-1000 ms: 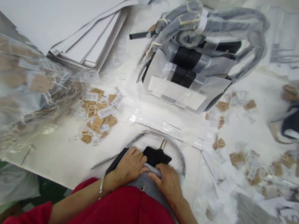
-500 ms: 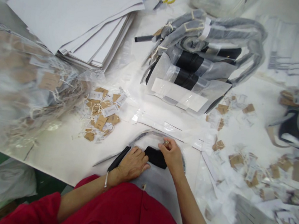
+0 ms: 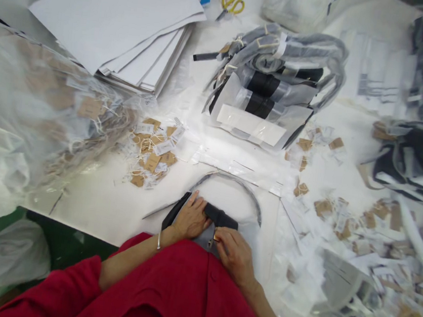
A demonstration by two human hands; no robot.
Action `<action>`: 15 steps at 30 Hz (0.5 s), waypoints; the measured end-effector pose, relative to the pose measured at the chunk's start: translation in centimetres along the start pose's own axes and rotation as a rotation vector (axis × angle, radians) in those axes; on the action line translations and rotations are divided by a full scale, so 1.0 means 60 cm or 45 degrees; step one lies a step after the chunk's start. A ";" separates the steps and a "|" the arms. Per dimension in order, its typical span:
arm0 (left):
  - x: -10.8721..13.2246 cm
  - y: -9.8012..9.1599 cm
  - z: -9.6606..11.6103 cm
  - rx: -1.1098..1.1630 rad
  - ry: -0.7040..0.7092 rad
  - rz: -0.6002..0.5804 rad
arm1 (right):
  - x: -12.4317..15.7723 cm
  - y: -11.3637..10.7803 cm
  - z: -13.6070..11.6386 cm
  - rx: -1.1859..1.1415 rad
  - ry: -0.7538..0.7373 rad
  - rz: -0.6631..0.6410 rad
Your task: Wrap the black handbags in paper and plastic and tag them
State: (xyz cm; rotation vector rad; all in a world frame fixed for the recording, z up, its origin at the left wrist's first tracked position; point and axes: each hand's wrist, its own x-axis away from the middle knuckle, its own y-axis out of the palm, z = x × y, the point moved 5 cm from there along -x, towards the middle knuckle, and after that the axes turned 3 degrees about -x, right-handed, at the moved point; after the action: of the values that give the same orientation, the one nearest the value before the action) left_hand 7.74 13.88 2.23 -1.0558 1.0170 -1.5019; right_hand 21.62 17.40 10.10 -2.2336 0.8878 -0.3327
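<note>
A black handbag (image 3: pixel 211 210) lies on the table against my front, its long handle (image 3: pixel 255 196) wrapped in clear plastic and arched away from me. My left hand (image 3: pixel 190 219) is over the bag's left part, fingers along the top and thumb near the middle, gripping it. On the right of the bag's middle, my right hand (image 3: pixel 235 253) is closed with the fingertips pinched on a small gold-coloured metal piece (image 3: pixel 215 234). Most of that piece is hidden by the fingers. Grey-white wrapping (image 3: pixel 248 234) covers part of the bag's front.
Beyond stands a wrapped handbag (image 3: pixel 251 125). Brown paper tags (image 3: pixel 152 161) lie in a heap to the left, beside a plastic bag of tags (image 3: pixel 68 106). White sheets (image 3: pixel 121 11) are stacked behind. Yellow-handled scissors (image 3: pixel 232 3) lie at the back; scattered tags (image 3: pixel 345 222) cover the right.
My right hand has come down and toward me, from above the bag's black strap to its front, still pinching the metal piece. The left hand stays on the bag. The camera view has shifted.
</note>
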 end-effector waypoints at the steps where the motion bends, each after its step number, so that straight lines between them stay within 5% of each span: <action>1: 0.006 -0.001 -0.002 -0.005 -0.013 0.016 | 0.015 0.009 0.002 -0.010 -0.004 -0.012; 6: 0.034 -0.015 -0.014 0.025 -0.066 0.082 | 0.062 0.042 0.025 -0.010 0.000 -0.078; 15: 0.056 -0.023 -0.024 0.079 -0.027 0.123 | 0.067 0.050 0.014 0.065 -0.026 -0.165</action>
State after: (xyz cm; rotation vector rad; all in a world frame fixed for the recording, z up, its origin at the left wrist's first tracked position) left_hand 5.62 10.92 3.59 -0.9638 0.9863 -1.4322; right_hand 23.46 13.57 7.34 -2.2479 0.7178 -0.3873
